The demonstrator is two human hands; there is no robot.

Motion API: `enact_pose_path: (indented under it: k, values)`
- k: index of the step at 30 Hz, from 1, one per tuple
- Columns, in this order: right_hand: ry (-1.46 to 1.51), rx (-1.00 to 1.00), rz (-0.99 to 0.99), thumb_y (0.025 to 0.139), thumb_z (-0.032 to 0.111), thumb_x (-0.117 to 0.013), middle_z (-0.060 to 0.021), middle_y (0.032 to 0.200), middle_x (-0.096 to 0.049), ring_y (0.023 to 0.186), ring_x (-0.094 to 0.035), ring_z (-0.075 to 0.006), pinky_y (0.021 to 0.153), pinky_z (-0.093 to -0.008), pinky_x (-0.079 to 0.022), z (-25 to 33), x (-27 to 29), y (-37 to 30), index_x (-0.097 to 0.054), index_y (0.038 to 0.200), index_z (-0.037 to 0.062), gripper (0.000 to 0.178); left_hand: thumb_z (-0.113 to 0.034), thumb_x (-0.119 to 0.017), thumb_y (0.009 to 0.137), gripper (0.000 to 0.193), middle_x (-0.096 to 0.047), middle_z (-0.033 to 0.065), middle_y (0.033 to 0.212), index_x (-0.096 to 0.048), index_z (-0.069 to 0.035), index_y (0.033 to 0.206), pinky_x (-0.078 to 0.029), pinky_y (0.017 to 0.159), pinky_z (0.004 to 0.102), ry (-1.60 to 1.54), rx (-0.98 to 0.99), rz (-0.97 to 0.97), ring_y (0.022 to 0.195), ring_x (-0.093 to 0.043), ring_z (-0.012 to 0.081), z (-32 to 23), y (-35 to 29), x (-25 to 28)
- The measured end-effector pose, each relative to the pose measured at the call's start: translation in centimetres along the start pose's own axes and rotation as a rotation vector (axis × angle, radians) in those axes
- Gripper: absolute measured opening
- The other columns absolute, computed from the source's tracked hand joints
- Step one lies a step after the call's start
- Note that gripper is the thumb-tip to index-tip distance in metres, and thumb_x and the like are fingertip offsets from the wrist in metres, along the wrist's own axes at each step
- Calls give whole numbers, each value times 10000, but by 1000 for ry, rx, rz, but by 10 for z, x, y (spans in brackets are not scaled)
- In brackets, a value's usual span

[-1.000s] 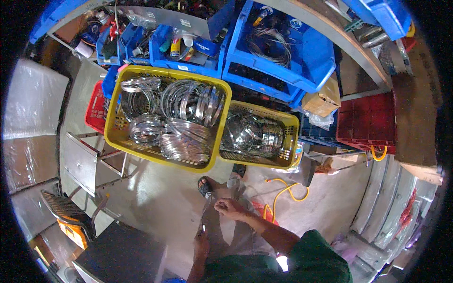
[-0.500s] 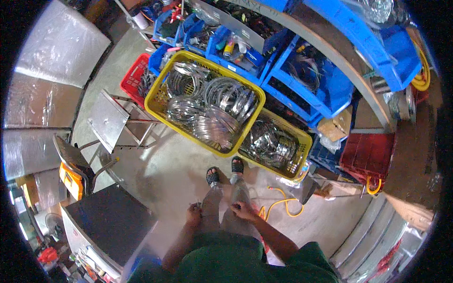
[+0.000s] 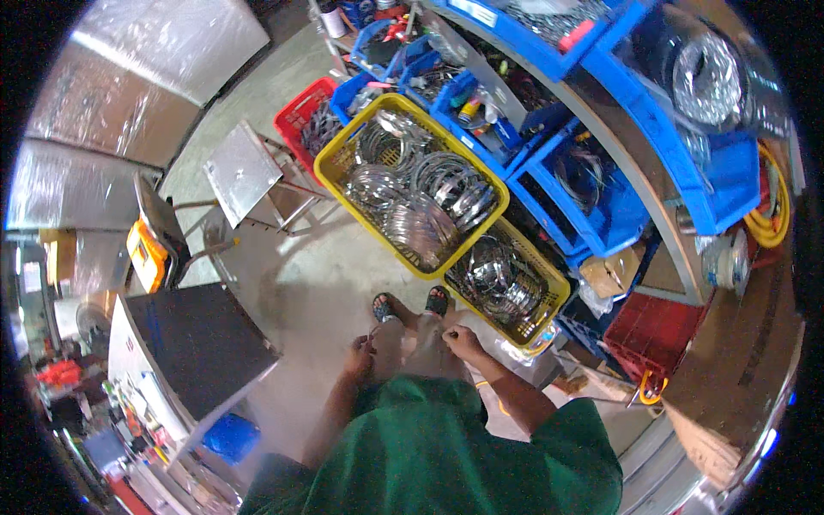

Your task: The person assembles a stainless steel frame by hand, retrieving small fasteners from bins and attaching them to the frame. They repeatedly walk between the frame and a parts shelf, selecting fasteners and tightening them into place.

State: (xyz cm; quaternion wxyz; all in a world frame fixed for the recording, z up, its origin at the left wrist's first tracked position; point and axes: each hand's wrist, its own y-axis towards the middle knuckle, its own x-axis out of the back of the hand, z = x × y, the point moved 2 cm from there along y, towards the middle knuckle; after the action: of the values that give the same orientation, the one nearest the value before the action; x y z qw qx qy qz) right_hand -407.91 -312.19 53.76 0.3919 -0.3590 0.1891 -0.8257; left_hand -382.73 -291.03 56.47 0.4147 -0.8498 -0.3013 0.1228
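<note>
My left hand (image 3: 360, 352) hangs in front of my left thigh with its fingers curled; any small thing in it cannot be made out. My right hand (image 3: 462, 342), also closed with thumb against fingers, is over my right thigh and nearest the baskets. Beyond my sandalled feet stands a yellow basket (image 3: 349, 196) heaped with coiled loops of shiny metal band. A second yellow basket (image 3: 549, 311), lower and to its right, holds more metal loops. Neither hand touches a basket.
Blue bins (image 3: 592, 210) and shelving line the far right. A red basket (image 3: 292, 120) and a metal stool (image 3: 243, 172) stand at left. Nearer are an orange-and-black chair (image 3: 148, 257) and a dark-topped cabinet (image 3: 197, 352). A dark red crate (image 3: 657, 335) sits at right.
My view has turned, and the baskets and shelving appear shifted to the right. My forearms remain in front of me; both hands stay closed and appear slightly higher in the picture.
</note>
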Motion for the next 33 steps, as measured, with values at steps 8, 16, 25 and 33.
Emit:
enact_pose_path:
  k: [8, 16, 25, 33]
  values:
    - [38, -70, 219, 860, 246, -647, -83, 721, -679, 608, -657, -188, 607, -347, -526, 34, 8, 10, -668, 906, 41, 210, -363, -516, 981, 396, -602, 108, 873, -531, -56, 1230, -500, 562, 358, -130, 143, -232, 670, -569, 193, 9, -27, 39]
    - [-53, -36, 159, 759, 340, -702, -124, 789, -700, 704, -682, -294, 669, -391, -536, 64, -46, 39, -686, 807, 101, 244, -187, -530, 935, 276, -556, 90, 759, -577, 7, 1125, -464, 487, 334, -455, 160, -272, 573, -560, 190, 21, -26, 116]
    - [320, -174, 124, 926, 236, -614, -57, 744, -666, 686, -658, -146, 651, -311, -521, 187, -50, 65, -658, 958, 19, 224, -296, -595, 944, 281, -523, 58, 768, -562, -74, 1113, -455, 424, 300, -420, 297, -336, 555, -543, 186, 25, -25, 218]
    - [70, 103, -50, 949, 217, -601, -46, 772, -650, 703, -621, -116, 668, -302, -509, 278, 29, 192, -643, 1008, 16, 213, -254, -616, 925, 248, -517, 51, 677, -566, -92, 1107, -452, 381, 322, -319, 231, -331, 484, -531, 185, 3, -13, 272]
